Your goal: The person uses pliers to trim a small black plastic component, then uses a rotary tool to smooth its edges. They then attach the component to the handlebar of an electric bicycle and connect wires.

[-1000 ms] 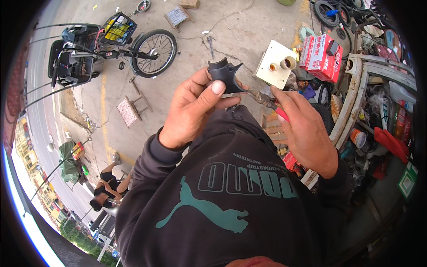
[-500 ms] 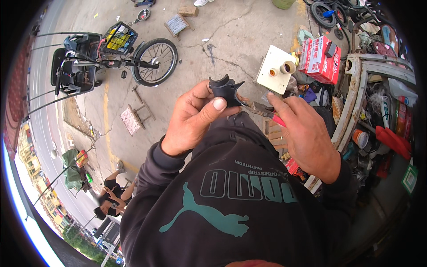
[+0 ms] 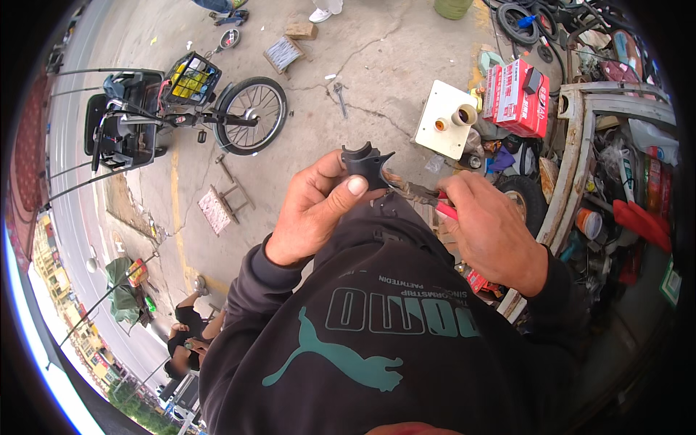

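Black plastic fitting [image 3: 366, 165] is held in the air above the concrete ground [image 3: 406, 72]. Well to its left stands a cycle [image 3: 185, 118]. Directly left of the fitting, the left hand [image 3: 310, 210] grasps it between thumb and fingers. At the fitting's right edge is the working end of the pliers [image 3: 417, 191]; whether it bites is unclear. Right of the fitting, the right hand [image 3: 493, 230] is clenched around the red handles [image 3: 446, 210]. Beyond and farther right of the fitting sits a red-and-white carton [image 3: 516, 101].

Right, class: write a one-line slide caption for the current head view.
Left hand holds a black curved part; right hand grips red-handled pliers beside it.
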{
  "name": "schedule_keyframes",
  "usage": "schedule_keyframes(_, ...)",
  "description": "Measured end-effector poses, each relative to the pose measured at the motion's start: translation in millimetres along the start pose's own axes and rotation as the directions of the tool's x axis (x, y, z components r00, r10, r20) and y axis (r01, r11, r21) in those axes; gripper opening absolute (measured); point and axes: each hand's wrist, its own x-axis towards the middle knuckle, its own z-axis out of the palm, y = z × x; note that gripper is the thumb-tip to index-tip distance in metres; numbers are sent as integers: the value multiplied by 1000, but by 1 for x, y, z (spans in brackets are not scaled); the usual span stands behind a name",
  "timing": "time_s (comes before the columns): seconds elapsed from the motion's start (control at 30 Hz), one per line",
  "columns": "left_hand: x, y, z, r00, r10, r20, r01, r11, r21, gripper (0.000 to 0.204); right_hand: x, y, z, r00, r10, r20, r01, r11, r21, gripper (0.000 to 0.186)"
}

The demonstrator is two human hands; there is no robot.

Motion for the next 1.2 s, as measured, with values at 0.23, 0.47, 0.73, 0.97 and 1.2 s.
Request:
schedule_keyframes(0.23, 0, 0, -1, 1000, 5, -2, -5, 1000, -6, 37, 6, 10, 9, 1000, 10, -8, -11, 999, -41, 22)
schedule_keyframes(0.47, 1, -4, -4, 1000, -9, -25, 9, 1000, -14, 36, 13, 15, 18, 1000, 2, -9, -3, 998, -66, 20)
schedule_keyframes(0.73, -5, -8, -15, 997, -3, -79, -5, 994, -112, 35, 28, 15, 25, 994, -106, -13, 104, 991, -83, 19)
schedule_keyframes(0.97, -10, -11, -21, 984, 23, -175, -39, 995, -89, 34, 43, 8, 26, 994, -107, 19, 108, 989, -104, 18)
schedule_keyframes(1.2, -14, -16, -29, 970, 74, -231, -95, 992, -83, 29, 45, -3, 32, 978, -199, -67, 173, 944, -283, 11)
